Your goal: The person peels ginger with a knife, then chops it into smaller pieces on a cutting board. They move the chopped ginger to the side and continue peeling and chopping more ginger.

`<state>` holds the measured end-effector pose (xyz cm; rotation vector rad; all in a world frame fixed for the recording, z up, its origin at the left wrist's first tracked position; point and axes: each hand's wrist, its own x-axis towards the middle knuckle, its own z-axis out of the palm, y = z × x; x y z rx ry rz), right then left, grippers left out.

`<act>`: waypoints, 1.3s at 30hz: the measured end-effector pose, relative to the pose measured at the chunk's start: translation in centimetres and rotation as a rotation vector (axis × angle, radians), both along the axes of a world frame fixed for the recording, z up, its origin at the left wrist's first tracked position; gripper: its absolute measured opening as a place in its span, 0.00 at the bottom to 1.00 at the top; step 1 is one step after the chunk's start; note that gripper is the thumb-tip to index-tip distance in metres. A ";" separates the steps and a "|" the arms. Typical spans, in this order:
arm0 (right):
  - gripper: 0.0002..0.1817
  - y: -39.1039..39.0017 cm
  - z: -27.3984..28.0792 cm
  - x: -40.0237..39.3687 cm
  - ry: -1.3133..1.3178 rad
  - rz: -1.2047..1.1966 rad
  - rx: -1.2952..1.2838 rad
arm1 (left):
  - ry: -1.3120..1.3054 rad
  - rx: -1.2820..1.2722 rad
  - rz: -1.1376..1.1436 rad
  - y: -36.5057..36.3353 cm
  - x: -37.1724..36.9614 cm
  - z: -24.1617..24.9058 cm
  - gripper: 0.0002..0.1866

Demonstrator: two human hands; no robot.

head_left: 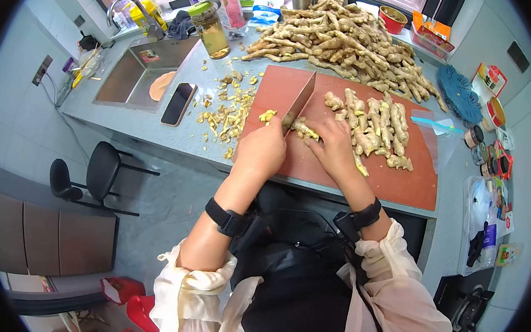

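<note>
My left hand [263, 148] is closed around the handle of a kitchen knife [300, 102], whose blade points up and away over the brown-red cutting board [417, 184]. Against the blade's right side lies a piece of ginger [306, 129], pinned to the board by the fingers of my right hand [334, 148]. A small yellowish ginger piece [267, 115] rests left of the knife. Right of my right hand, several ginger roots [377, 128] lie side by side on the board. My hands partly hide the knife handle and the held ginger.
A large ginger heap [350, 45] stands behind the board. Ginger scraps [229, 110] litter the counter at left, near a phone [178, 104] and a sink [125, 80]. A lidded jar [210, 34] stands behind them. Right are a plastic bag [436, 136] and small jars [480, 153].
</note>
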<state>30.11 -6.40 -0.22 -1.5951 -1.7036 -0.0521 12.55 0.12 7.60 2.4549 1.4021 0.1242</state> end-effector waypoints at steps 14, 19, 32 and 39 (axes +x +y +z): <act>0.21 -0.1 -0.5 0.4 0.009 -0.015 0.005 | -0.301 -0.015 0.036 1.9 -1.0 -3.0 0.16; 0.21 -0.2 -0.5 0.5 0.002 -0.013 0.010 | -0.370 -0.087 0.028 0.9 -2.0 -1.3 0.15; 0.22 0.0 -0.8 0.6 0.031 0.003 0.013 | -0.323 -0.168 -0.003 1.6 -1.5 -0.6 0.15; 0.22 0.0 -0.8 0.6 0.031 -0.014 0.011 | -0.359 -0.154 -0.018 1.8 -1.6 -1.2 0.14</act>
